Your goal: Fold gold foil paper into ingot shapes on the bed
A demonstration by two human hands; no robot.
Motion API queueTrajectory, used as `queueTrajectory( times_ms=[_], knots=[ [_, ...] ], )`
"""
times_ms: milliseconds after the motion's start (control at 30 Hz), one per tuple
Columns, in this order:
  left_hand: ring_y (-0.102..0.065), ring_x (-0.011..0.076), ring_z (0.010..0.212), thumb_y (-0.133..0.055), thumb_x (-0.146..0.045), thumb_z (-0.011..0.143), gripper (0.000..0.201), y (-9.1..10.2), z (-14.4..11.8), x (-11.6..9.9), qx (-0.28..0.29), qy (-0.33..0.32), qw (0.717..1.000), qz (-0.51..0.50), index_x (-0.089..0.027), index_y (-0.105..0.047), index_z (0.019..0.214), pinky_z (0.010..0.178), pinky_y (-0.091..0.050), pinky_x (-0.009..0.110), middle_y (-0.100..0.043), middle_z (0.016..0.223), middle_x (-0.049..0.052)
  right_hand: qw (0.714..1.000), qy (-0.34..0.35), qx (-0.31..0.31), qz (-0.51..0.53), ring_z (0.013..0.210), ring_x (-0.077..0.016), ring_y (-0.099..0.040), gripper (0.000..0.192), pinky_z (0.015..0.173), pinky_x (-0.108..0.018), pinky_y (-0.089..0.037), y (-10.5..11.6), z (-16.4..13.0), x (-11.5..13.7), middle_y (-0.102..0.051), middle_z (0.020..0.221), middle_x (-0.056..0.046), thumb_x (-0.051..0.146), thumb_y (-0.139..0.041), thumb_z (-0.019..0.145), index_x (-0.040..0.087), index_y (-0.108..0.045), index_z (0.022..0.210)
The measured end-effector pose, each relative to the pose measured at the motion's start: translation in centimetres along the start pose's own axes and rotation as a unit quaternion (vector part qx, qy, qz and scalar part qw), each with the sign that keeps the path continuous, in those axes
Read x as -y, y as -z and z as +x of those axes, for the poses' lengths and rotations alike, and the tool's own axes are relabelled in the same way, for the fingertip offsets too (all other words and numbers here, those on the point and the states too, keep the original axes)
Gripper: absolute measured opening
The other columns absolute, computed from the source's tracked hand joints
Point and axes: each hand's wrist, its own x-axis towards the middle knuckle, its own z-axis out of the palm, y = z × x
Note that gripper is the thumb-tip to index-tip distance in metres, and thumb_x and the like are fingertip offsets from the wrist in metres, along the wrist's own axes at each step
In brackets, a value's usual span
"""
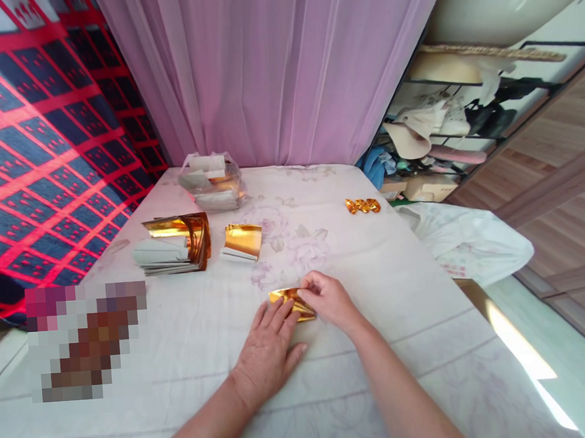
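Note:
A sheet of shiny gold foil paper (pixel 306 311) lies on the cloth-covered table in front of me, partly folded. My left hand (pixel 267 347) rests flat on it, fingers stretched out over its left part. At the paper's upper right, my right hand (pixel 329 301) pinches the edge between thumb and forefinger. Beyond my hands is a small stack of gold foil paper (pixel 244 241), and left of that a larger curled stack (pixel 174 244) with grey backs showing. Several folded gold pieces (pixel 362 205) sit in a row at the far right.
A clear plastic bag (pixel 212 182) of more paper stands at the back left. The floral tablecloth (pixel 384 386) covers the table. Purple curtain (pixel 277 73) hangs behind, with a red-and-black patterned cloth (pixel 51 136) at left. A white plastic bag (pixel 474 239) and a shelf rack are at right.

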Motion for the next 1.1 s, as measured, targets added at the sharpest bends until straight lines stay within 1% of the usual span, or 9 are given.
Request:
queueTrajectory(
  times_ms=[100,200,233,300,367,467,633,833,1100],
  knots=[
    [-0.055,0.0255,0.120,-0.049,-0.030,0.093,0.031,1.2,0.6,1.0,-0.072,0.022,0.995,-0.069,-0.021,-0.058,0.121,0.107,-0.039,0.049,-0.062,0.127,0.012,0.996,0.009,-0.012,0.089,0.059,-0.0110,-0.050,0.011,0.056,-0.022,-0.040,0.0,-0.8,0.3,-0.056,0.065,0.005,0.031,-0.058,0.074,0.021,-0.055,0.075],
    [-0.056,0.0266,0.116,-0.055,-0.037,0.089,0.034,2.8,1.8,2.3,-0.168,0.149,0.963,-0.151,-0.021,-0.058,0.119,0.100,-0.044,0.047,-0.062,0.122,0.013,0.992,0.034,0.020,0.120,0.058,-0.0097,-0.046,0.012,0.055,-0.021,-0.037,1.0,-1.2,2.0,-0.053,0.065,0.005,0.030,-0.062,0.073,0.020,-0.055,0.075],
    [-0.056,0.0270,0.115,-0.058,-0.040,0.085,0.040,3.3,2.3,2.7,-0.177,0.192,0.945,-0.197,-0.020,-0.056,0.120,0.099,-0.044,0.046,-0.062,0.122,0.013,0.990,0.042,0.023,0.132,0.057,-0.0094,-0.045,0.012,0.054,-0.021,-0.036,1.4,-1.3,2.7,-0.052,0.065,0.005,0.030,-0.062,0.073,0.020,-0.055,0.075],
    [-0.062,0.0229,0.098,-0.062,-0.045,0.081,0.041,4.4,3.3,3.1,-0.139,0.248,0.898,-0.337,-0.020,-0.058,0.113,0.087,-0.050,0.039,-0.066,0.110,0.009,0.986,0.063,0.022,0.154,0.058,-0.0093,-0.044,0.013,0.054,-0.021,-0.035,2.4,-1.1,4.1,-0.052,0.065,0.005,0.030,-0.063,0.073,0.020,-0.055,0.074],
    [-0.062,0.0173,0.079,-0.064,-0.049,0.079,0.036,5.2,4.2,3.0,-0.089,0.261,0.839,-0.469,-0.018,-0.061,0.097,0.073,-0.050,0.031,-0.066,0.087,0.004,0.983,0.080,0.014,0.166,0.059,-0.0095,-0.044,0.014,0.055,-0.022,-0.035,3.1,-0.8,5.2,-0.051,0.065,0.005,0.030,-0.065,0.072,0.020,-0.055,0.074],
    [-0.053,0.0115,0.065,-0.071,-0.050,0.073,0.035,6.1,5.3,2.5,-0.108,0.255,0.795,-0.539,-0.017,-0.060,0.077,0.062,-0.043,0.023,-0.057,0.070,-0.001,0.981,0.084,0.001,0.175,0.059,-0.0094,-0.043,0.015,0.055,-0.022,-0.034,3.8,-0.3,6.0,-0.051,0.066,0.005,0.031,-0.065,0.071,0.019,-0.055,0.074],
    [-0.048,0.0104,0.062,-0.073,-0.046,0.072,0.031,6.6,6.2,1.8,-0.150,0.251,0.805,-0.516,-0.017,-0.063,0.074,0.057,-0.039,0.021,-0.055,0.067,-0.001,0.978,0.074,-0.019,0.193,0.058,-0.0095,-0.043,0.017,0.055,-0.022,-0.035,4.4,-0.3,6.5,-0.050,0.066,0.005,0.033,-0.065,0.071,0.020,-0.055,0.074],
    [-0.051,0.0115,0.063,-0.071,-0.042,0.075,0.025,7.4,6.0,1.5,-0.158,0.236,0.838,-0.466,-0.017,-0.066,0.075,0.058,-0.042,0.022,-0.060,0.069,0.000,0.976,0.044,0.008,0.213,0.067,-0.0115,-0.051,0.020,0.061,-0.023,-0.041,4.9,-0.8,7.2,-0.058,0.075,0.001,0.034,-0.065,0.072,0.019,-0.061,0.084],
    [-0.058,0.0140,0.067,-0.070,-0.041,0.077,0.024,7.5,5.7,1.4,-0.154,0.248,0.835,-0.468,-0.017,-0.067,0.076,0.062,-0.047,0.023,-0.064,0.072,0.002,0.981,0.009,0.032,0.192,0.058,-0.0094,-0.043,0.017,0.053,-0.022,-0.035,5.6,-1.5,7.5,-0.051,0.063,0.004,0.035,-0.065,0.074,0.018,-0.060,0.073]
  ],
)
